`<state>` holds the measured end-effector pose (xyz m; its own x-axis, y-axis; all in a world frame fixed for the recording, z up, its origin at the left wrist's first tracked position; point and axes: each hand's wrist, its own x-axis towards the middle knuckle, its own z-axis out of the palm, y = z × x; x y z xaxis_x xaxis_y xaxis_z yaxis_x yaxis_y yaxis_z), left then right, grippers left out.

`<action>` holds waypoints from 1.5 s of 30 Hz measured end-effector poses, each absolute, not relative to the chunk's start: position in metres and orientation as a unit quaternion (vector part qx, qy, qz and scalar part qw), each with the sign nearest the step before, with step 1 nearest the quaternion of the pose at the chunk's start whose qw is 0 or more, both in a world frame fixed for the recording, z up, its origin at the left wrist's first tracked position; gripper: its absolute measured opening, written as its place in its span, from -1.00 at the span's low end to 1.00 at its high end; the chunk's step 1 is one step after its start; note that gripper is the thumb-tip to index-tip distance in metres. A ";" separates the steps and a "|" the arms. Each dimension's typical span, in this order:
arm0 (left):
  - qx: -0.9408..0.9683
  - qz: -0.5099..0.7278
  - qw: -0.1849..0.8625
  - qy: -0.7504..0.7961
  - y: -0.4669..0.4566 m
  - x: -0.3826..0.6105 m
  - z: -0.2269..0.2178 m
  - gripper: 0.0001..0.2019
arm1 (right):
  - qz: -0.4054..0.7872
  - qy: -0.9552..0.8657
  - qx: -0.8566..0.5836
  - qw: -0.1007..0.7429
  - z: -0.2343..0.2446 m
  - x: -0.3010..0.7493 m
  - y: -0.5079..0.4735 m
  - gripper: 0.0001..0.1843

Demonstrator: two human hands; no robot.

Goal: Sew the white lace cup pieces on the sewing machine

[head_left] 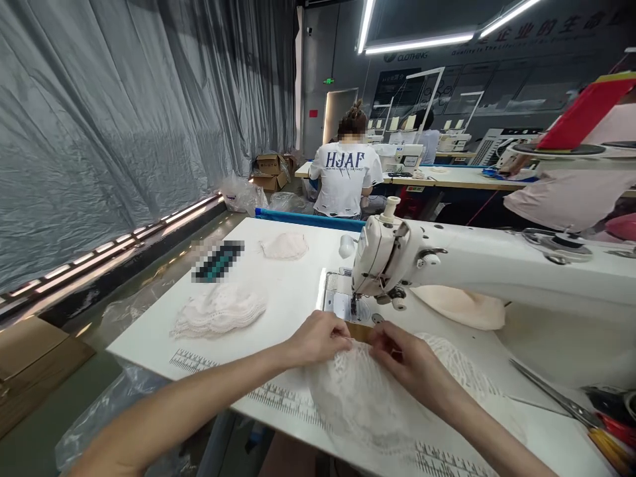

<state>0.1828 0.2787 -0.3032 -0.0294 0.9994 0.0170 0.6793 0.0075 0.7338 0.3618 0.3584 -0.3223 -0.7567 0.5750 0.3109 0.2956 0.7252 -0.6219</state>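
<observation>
A piece of white lace fabric (365, 391) hangs from both my hands over the front edge of the table. My left hand (322, 338) pinches its top edge on the left side. At the right, my right hand (402, 351) is closed on the same edge, its fingertips partly hidden. Both hands are just in front of the presser foot (354, 305) of a white sewing machine (447, 258). Under the machine arm lies a cream fabric piece (462, 306). More white lace (462, 361) is partly behind my right forearm.
On the white table (283, 311) lie a stack of lace pieces (221, 311), a small pale piece (285, 246) and a blurred-out dark object (218, 262). Scissors (556, 394) rest at the right. A person (346, 169) sits ahead, facing away. A cardboard box (37, 371) stands left.
</observation>
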 end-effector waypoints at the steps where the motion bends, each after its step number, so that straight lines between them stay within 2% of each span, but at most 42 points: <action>1: 0.645 0.284 0.257 0.662 0.289 0.181 -0.307 -0.86 | 0.260 -0.894 -0.253 0.264 -0.326 0.362 0.365 -0.89; 6: 0.673 0.235 0.197 0.673 0.316 0.177 -0.323 -0.90 | 0.099 -0.926 -0.184 0.313 -0.343 0.362 0.368 -0.80; 12: 0.683 0.183 0.152 0.691 0.319 0.173 -0.322 -0.86 | -0.040 -0.951 -0.115 0.283 -0.356 0.353 0.366 -0.78; 14: 0.684 0.160 0.093 0.706 0.318 0.171 -0.320 -0.86 | -0.053 -0.949 -0.112 0.291 -0.358 0.352 0.372 -0.76; 16: 0.707 0.155 -0.012 0.690 0.314 0.169 -0.320 -0.84 | -0.061 -0.946 -0.100 0.302 -0.360 0.352 0.377 -0.74; 18: 0.751 0.175 -0.115 0.627 0.309 0.169 -0.322 -0.78 | -0.055 -0.948 -0.095 0.300 -0.361 0.354 0.380 -0.73; 20: 0.793 0.193 -0.157 0.556 0.303 0.170 -0.323 -0.78 | -0.040 -0.951 -0.100 0.291 -0.364 0.356 0.382 -0.74; 25: 0.828 0.140 -0.146 0.523 0.296 0.170 -0.328 -0.85 | -0.056 -0.950 -0.102 0.288 -0.371 0.362 0.391 -0.75; 34: 0.819 0.154 -0.173 0.526 0.298 0.171 -0.334 -0.75 | -0.102 -0.927 -0.122 0.340 -0.365 0.357 0.392 -0.62; 40: 0.811 0.147 -0.172 0.540 0.323 0.161 -0.332 -0.73 | -0.143 -0.939 -0.130 0.286 -0.361 0.351 0.411 -0.61; 45: 0.802 0.129 -0.141 0.566 0.345 0.151 -0.330 -0.71 | -0.136 -0.936 -0.144 0.292 -0.363 0.347 0.429 -0.63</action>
